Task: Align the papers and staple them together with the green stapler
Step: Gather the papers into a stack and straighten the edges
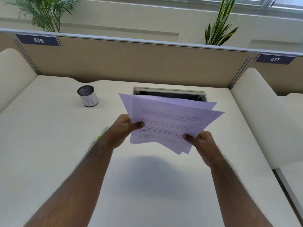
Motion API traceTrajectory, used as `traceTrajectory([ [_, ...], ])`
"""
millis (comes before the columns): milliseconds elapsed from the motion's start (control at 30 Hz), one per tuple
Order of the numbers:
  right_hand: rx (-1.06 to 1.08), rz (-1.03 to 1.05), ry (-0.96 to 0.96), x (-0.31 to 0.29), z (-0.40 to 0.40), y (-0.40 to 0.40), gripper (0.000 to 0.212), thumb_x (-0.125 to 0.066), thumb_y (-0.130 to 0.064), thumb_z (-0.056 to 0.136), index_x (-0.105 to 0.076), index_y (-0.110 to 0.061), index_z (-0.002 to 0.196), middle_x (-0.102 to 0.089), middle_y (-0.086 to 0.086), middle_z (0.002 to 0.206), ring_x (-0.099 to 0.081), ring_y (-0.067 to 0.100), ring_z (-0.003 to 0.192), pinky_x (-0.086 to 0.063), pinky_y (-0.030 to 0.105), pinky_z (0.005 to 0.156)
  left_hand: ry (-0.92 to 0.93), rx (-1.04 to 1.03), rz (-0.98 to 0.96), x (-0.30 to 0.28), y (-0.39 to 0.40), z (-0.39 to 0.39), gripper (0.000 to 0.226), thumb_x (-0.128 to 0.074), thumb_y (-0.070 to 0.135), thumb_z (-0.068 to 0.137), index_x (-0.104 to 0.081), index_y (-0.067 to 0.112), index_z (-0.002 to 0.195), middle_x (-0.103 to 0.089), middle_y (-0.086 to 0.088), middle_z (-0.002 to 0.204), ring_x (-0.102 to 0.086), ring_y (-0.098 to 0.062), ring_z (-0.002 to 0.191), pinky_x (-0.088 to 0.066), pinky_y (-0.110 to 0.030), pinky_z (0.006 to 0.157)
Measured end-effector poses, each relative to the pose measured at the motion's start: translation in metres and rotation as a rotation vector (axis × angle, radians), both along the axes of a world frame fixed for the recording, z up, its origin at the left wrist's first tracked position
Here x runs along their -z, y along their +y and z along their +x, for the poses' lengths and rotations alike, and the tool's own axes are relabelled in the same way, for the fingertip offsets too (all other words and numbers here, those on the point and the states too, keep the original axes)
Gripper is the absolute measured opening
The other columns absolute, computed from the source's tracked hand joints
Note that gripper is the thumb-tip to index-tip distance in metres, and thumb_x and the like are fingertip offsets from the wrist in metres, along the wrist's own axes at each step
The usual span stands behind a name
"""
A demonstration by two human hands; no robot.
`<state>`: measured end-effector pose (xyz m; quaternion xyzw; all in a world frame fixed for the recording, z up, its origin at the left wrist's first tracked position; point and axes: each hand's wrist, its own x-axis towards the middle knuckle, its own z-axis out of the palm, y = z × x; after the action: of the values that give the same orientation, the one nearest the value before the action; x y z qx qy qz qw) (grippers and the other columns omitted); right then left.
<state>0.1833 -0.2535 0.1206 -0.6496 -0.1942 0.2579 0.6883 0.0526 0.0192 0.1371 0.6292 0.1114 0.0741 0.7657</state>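
Note:
Both hands hold a loose stack of printed white papers in the air above the desk. The sheets are fanned out, with corners sticking out at different angles. My left hand pinches the stack's left edge, thumb on top. At the lower right edge my right hand grips the stack, thumb also on top. A sliver of bright green shows just behind my left wrist, mostly hidden by the arm; I cannot tell if it is the stapler.
A cream desk lies under the papers. A white cup with a dark mesh top stands at the back left. An open cable hatch sits behind the papers. Beige partitions and cream side dividers bound the desk.

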Motion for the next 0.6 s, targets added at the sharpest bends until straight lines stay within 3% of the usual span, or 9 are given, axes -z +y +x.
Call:
traceTrajectory([
  [200, 0.017, 0.067, -0.004, 0.010, -0.007, 0.008, 0.037, -0.076, -0.007, 0.078, -0.071, -0.025, 0.111, -0.074, 0.002, 0.111, -0.069, 0.019, 0.101, -0.058, 0.033, 0.087, 0.065, -0.025, -0.007, 0.021, -0.010, 0.001, 0.033, -0.073, 0.018, 0.080, -0.072, 0.013, 0.112, -0.071, -0.013, 0.120, -0.066, -0.030, 0.106, -0.053, -0.047, 0.098],
  [400, 0.061, -0.080, 0.097, 0.035, -0.018, 0.010, 0.026, -0.081, -0.006, 0.075, -0.079, -0.022, 0.096, -0.078, 0.002, 0.103, -0.073, 0.022, 0.096, -0.058, 0.031, 0.082, 0.128, -0.016, 0.052, 0.047, -0.021, -0.007, 0.033, -0.078, 0.017, 0.075, -0.075, 0.026, 0.106, -0.075, -0.001, 0.113, -0.069, -0.022, 0.107, -0.055, -0.030, 0.088],
  [600, 0.113, -0.085, 0.101, 0.037, -0.025, 0.017, 0.034, -0.085, -0.014, 0.071, -0.076, -0.013, 0.104, -0.077, 0.009, 0.106, -0.071, 0.032, 0.101, -0.058, 0.044, 0.087, 0.114, -0.034, 0.100, 0.046, -0.025, -0.003, 0.046, -0.083, 0.030, 0.070, -0.071, 0.021, 0.114, -0.074, -0.003, 0.114, -0.069, -0.026, 0.107, -0.055, -0.041, 0.094],
])
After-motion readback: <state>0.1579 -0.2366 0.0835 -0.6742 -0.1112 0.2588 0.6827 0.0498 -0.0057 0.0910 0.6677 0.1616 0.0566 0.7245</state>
